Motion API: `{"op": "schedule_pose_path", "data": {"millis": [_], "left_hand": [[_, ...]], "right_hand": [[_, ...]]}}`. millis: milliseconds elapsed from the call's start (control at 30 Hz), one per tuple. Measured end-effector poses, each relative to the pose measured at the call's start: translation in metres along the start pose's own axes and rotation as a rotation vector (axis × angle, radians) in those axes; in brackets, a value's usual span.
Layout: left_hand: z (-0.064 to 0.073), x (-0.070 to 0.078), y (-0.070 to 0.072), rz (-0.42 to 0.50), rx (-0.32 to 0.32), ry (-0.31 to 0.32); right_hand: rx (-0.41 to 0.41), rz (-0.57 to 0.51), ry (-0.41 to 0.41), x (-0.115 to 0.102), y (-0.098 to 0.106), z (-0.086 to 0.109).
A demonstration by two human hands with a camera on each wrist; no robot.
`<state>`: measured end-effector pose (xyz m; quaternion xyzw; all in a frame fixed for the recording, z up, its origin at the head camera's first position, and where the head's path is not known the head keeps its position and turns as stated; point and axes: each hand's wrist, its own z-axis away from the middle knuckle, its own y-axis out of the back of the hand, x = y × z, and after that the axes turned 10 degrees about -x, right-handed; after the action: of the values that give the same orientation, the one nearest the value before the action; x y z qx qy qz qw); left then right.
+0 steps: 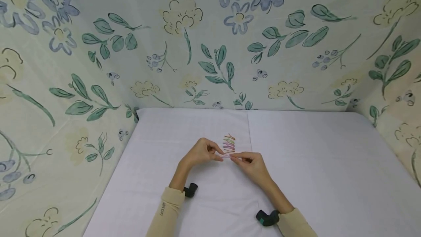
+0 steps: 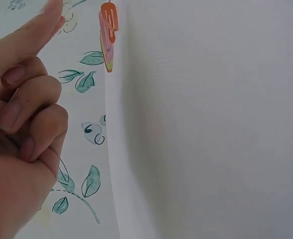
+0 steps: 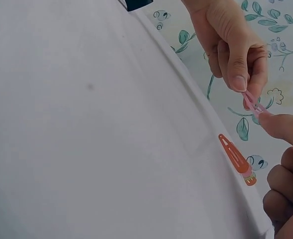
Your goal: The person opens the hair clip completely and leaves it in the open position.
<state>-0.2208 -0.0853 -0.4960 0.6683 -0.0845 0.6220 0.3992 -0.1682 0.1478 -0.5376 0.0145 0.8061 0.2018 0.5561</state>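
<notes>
Both hands hold a light pink snap hair clip (image 3: 251, 103) between them, one at each end. My left hand (image 1: 201, 151) pinches one end between thumb and forefinger. The other end is pinched by the thumb and forefinger of my right hand (image 1: 252, 165). In the right wrist view the clip's two strips stand apart at the left hand's end. Just beyond the hands, several hair clips (image 1: 229, 142) in orange, green, pink and purple lie in a row on the white cloth. An orange clip (image 3: 234, 154) is nearest in the right wrist view.
A white cloth (image 1: 312, 164) covers the table, with a crease running away from me right of the row. Floral fabric (image 1: 184, 46) hangs behind and at both sides. Dark devices (image 1: 268, 218) sit at both wrists.
</notes>
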Motion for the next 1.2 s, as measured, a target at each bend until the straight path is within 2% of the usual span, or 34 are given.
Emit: {"op": "schedule_pose_path", "data": {"millis": [267,600,800,967,1200], "left_hand": [[-0.001,-0.003,0.0,-0.046,-0.027,0.019],[0.001,-0.002,-0.001,-0.079,-0.056,0.055],[0.0,-0.003,-0.002,-0.122,-0.056,0.047],[-0.002,-0.004,-0.003,-0.194,-0.061,0.034],[0.0,-0.004,-0.005,-0.235,-0.101,0.076]], "right_hand": [[-0.024,-0.026,-0.073,-0.028,0.004,0.0],[-0.044,-0.019,-0.147,0.009,0.001,0.001],[-0.046,-0.028,-0.169,0.011,0.003,0.001],[-0.063,0.016,-0.168,0.01,0.004,0.001],[-0.033,0.035,-0.158,0.012,0.0,0.0]]}}
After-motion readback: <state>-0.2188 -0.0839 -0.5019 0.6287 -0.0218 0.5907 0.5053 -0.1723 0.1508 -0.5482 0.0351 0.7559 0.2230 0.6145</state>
